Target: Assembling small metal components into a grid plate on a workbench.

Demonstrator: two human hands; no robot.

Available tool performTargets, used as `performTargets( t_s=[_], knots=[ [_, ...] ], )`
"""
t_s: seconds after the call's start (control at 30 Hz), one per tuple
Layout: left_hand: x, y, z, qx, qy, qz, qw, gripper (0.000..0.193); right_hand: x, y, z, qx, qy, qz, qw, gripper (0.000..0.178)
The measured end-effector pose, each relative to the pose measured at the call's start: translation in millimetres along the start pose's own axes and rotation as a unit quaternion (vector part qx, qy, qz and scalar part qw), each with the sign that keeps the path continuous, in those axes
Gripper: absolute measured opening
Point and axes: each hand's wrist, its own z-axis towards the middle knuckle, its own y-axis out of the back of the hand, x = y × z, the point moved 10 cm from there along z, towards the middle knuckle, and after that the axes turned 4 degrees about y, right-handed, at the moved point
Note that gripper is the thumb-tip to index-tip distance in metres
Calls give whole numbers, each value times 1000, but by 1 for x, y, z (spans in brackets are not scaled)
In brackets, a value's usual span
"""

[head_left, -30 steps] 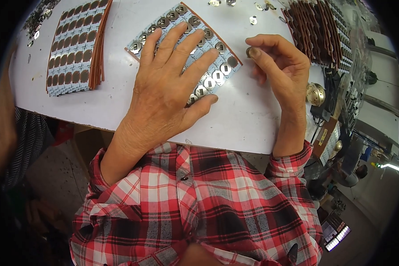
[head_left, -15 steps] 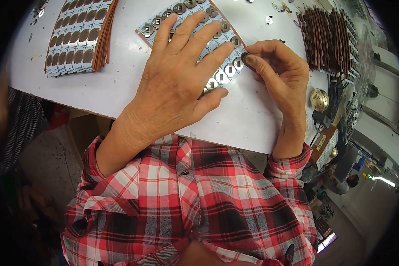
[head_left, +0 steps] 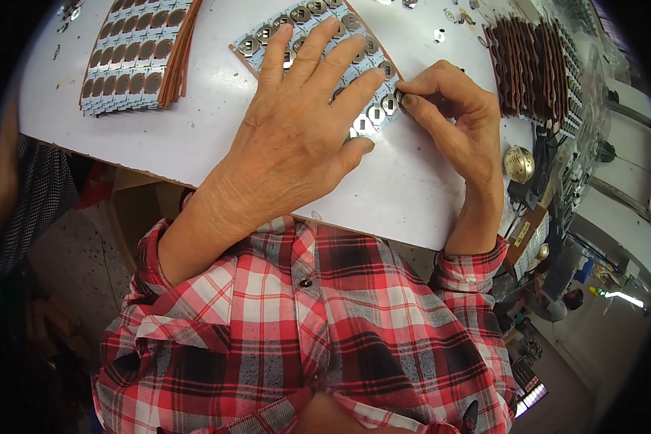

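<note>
Nearest to the worker, on the near side of the pale blue panel, I see a red plaid shirt against the front of a white desk. The panel lies on that desk beneath the left hand, set with silvery round holders. Right of the panel and nearer sits a shiny metal ball.

The left hand's fingers are fanned wide over the panel, the thumb by its near edge. That looks a sound brace to me: even pressure from spread fingers should stop the panel skating without leaning on any one holder.

At the panel's right corner the right hand pinches a small dark round piece between thumb and forefinger. Most of the piece is hidden, and I can't tell whether it is seated or merely touching. I'd go in gently there, piece square to its spot, thumb easing down rather than stabbing; a tilted push could probably snag or scrape.

Left of the panel, well apart, stands a stack of similar sheets; to its right, a row of brown-edged boards. Beyond the panel's right edge lie loose metal bits, best left out from under it.
</note>
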Motion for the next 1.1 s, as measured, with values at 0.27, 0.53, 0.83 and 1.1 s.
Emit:
performTargets(
  t_s=[0.27,0.53,0.83,1.1],
  knots=[
    [-5,28,-1,-78,-23,35,996,99,-1,21,-4,-144,-12,64,987,16],
    [4,31,4,-86,29,116,989,111,13,14,-6,-153,93,-67,982,11],
    [-43,87,50,-171,-71,105,977,93,9,50,-18,-261,77,-141,952,10],
    [-186,5,224,58,-236,106,964,110,19,17,-12,-169,120,-154,966,8]
  ],
)
